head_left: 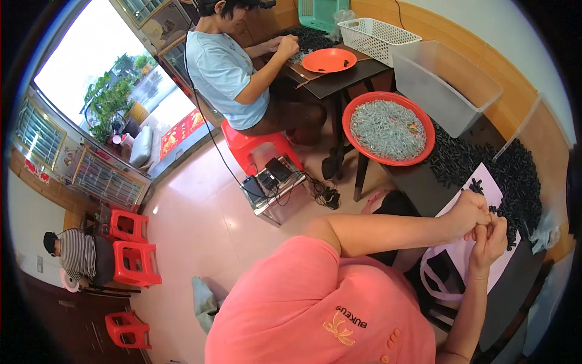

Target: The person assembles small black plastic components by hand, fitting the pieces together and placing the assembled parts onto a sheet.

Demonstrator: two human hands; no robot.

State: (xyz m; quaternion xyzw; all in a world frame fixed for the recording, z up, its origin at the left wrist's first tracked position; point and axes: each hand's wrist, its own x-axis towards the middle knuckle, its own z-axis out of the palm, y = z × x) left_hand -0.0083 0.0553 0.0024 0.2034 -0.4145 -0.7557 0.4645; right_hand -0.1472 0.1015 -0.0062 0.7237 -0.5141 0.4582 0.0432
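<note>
My left hand (470, 213) and my right hand (490, 239) meet fingertip to fingertip above a pale lilac sheet (453, 258) on the dark table. Both have their fingers closed in a pinch. What they hold between them is too small and covered to make out. A few short black tubular pieces (476, 185) lie on the sheet just beyond my left hand. Past the fingers spreads a heap of similar black pieces (515, 182). A red basin (348, 124) full of small clear pieces (388, 128) sits at the table's far end.
A clear plastic bin (445, 85) stands behind the heap. Across from me a person in light blue (221, 70) works by an orange plate (330, 59) and a white basket (379, 42). Cables (315, 188) trail around a low stand (273, 200). Red stools (136, 264) stand left.
</note>
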